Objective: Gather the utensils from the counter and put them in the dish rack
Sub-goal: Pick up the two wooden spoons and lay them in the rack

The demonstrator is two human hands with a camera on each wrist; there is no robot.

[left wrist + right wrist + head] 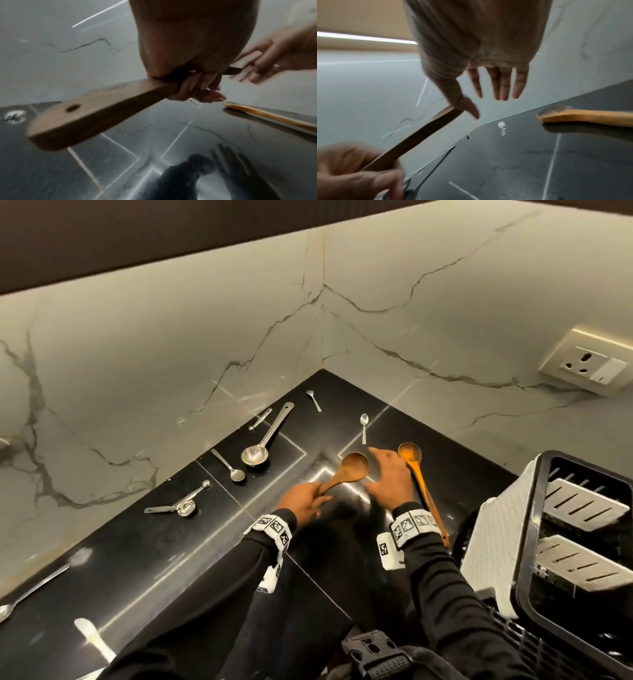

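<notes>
A: What are the hands doing?

B: The left hand point(301, 501) is curled round the handle of the dark wooden spoon point(346, 470) and holds it off the counter point(191, 546). The right hand point(388, 477) is flat, fingers straight and spread, holding nothing, just beside the light wooden spoon point(419, 481) that lies on the counter.

A: So which step is this?

B: Gathering, I'd say: one spoon in hand, a second about to be taken.

A: And next?

B: The right hand needs to shift right and close on that light handle. Then both go to the dish rack point(527, 546), at the right edge, nothing in it that I can see.

A: What remains?

B: The steel ladle point(263, 440), teaspoons point(364, 428) and measuring spoons point(181, 505), farther back and left.
</notes>
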